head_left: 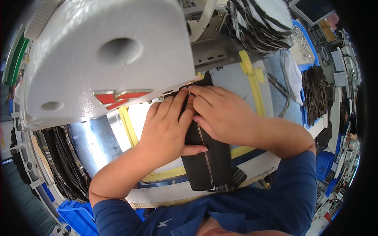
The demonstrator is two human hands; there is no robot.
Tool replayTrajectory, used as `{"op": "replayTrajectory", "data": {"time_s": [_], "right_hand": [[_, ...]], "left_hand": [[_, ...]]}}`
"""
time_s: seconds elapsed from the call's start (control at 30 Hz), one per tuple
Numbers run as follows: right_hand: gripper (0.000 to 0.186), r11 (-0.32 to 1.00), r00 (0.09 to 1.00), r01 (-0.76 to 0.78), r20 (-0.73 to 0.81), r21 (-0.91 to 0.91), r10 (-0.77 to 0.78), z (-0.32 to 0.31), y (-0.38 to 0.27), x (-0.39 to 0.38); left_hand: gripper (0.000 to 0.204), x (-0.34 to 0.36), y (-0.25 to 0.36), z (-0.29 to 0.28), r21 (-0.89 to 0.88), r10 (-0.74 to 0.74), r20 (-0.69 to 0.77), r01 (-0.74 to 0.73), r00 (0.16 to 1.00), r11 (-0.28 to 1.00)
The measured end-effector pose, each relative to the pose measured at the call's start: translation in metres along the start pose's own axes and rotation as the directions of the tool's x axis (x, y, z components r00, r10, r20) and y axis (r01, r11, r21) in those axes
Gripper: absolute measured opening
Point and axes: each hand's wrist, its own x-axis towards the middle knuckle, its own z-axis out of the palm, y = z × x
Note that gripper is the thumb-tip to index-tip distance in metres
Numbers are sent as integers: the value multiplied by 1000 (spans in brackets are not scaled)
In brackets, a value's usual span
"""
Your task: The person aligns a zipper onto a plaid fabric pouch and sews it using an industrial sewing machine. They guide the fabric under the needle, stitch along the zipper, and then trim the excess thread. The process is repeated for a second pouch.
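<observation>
A long black fabric piece with a metal zipper lies lengthwise beneath the white sewing machine head, on a pale plate edged with yellow tape. My left hand lies on the fabric's left side, fingers stretched toward the needle area, thumb out across the zipper. My right hand is closed on the fabric beside the zipper, fingers bent and thumb near the index finger. The fingertips of both hands meet near the top, close under the machine head; the needle itself is hidden.
A stack of black-and-white fabric pieces stands at back right. Scissors lie right of the plate, beside blue trays of metal parts and dark pieces. Dark fabric is piled at left, above a blue bin.
</observation>
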Motion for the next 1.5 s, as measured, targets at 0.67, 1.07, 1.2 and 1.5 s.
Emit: {"op": "replayTrajectory", "data": {"time_s": [0.67, 1.07, 1.2, 1.5], "right_hand": [[40, 998, 997, -26, 79, 64, 21, -3, 2, 0], [24, 813, 771, -582, -325, -12, 548, -118, 63, -87], [23, 436, 405, -900, -422, -25, 811, -158, 143, -167], [31, 342, 332, -939, -353, -34, 875, -136, 194, -205]], "left_hand": [[113, 0, -2, 0, -13, 9, 6, -9, 1000, 1000], [108, -8, 2, 10, 77, 30, -49, -26, 998, 997], [106, -8, 1, 14, 70, 62, -79, -56, 995, 996], [107, -10, -2, 16, 8, 24, -82, -24, 996, 1000]]}}
